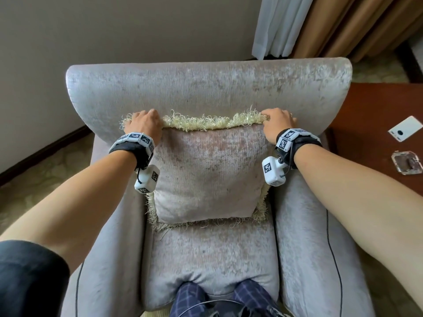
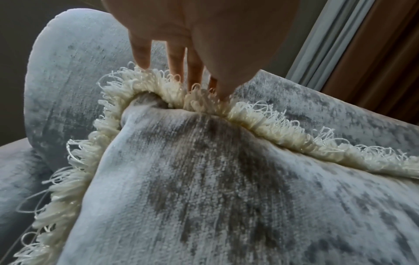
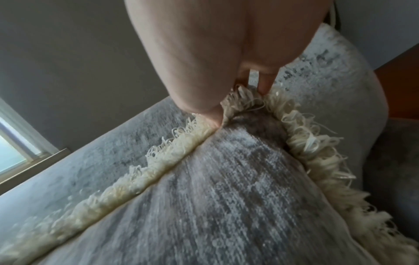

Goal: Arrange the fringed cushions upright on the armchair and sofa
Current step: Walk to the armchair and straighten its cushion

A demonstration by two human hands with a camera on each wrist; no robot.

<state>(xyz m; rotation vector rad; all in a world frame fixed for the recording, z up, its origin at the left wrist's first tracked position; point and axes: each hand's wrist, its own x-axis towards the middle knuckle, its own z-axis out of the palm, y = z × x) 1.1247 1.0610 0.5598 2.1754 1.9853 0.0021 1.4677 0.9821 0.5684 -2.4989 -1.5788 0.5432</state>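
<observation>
A grey velvet cushion (image 1: pixel 206 172) with a cream fringe stands upright on the seat of a grey armchair (image 1: pixel 206 88), leaning on the backrest. My left hand (image 1: pixel 143 123) pinches the cushion's top left corner, thumb in front and fingers behind the fringe (image 2: pixel 158 84). At the top right corner my right hand (image 1: pixel 278 124) pinches the fringe (image 3: pixel 244 100) in the same way. The cushion's face fills the lower part of the left wrist view (image 2: pixel 226 179) and of the right wrist view (image 3: pixel 226 188). The fingertips are hidden behind the cushion.
A dark wooden side table (image 1: pixel 375 106) stands right of the armchair with a white card (image 1: pixel 405 128) and a glass ashtray (image 1: pixel 406 162) on it. Curtains (image 1: pixel 320 24) hang behind. A wall is at left, patterned carpet below. My knees (image 1: pixel 219 300) touch the seat's front.
</observation>
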